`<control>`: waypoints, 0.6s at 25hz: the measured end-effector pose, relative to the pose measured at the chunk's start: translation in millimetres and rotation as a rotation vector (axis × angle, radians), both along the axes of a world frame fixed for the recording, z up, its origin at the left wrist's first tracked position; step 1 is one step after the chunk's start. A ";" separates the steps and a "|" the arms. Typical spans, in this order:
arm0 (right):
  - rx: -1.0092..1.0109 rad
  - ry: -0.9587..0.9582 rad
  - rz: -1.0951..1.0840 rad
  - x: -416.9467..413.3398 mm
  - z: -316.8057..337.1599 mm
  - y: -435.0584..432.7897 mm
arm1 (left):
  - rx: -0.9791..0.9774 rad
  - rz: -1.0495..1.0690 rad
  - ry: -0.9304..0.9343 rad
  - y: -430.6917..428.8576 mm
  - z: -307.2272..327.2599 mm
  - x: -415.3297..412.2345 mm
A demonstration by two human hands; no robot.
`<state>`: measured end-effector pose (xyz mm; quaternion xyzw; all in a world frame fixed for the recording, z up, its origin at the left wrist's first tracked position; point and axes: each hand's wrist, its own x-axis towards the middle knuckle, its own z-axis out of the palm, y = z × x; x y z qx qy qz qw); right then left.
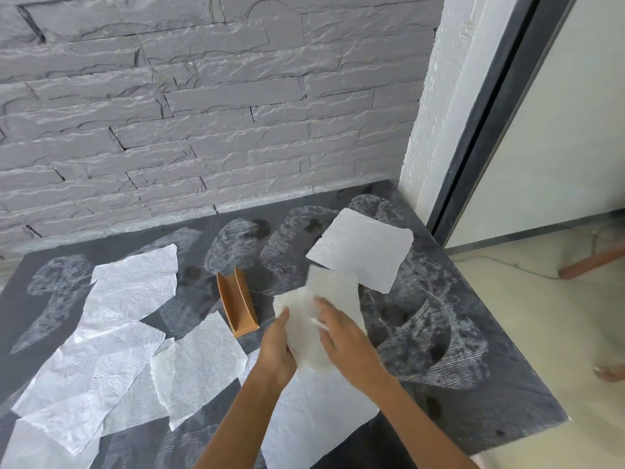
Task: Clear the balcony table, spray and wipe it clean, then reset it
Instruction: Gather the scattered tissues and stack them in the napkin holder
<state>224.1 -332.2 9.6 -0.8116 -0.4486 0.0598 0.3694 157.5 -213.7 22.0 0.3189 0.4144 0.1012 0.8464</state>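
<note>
While both hands are working above the dark table (473, 333), the left hand (275, 350) and the right hand (345, 340) are pinching one white paper sheet (318, 299), fingers closed on it. More paper sheets (101, 350) are lying around a small brown holder (236, 304). No writing is showing anywhere.

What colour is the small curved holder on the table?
Orange-tan holder, seen in the head view.
</note>
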 end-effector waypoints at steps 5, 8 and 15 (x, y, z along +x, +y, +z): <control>-0.061 0.008 0.163 -24.2 -7.1 11.0 | 0.215 -0.057 0.048 2.2 6.3 -16.8; -0.019 0.175 0.093 -27.9 -13.2 4.8 | 0.241 0.039 0.077 3.1 5.7 -32.7; -0.461 0.188 -0.419 -11.0 -48.1 -24.9 | 0.196 0.148 0.123 23.3 -2.8 -67.4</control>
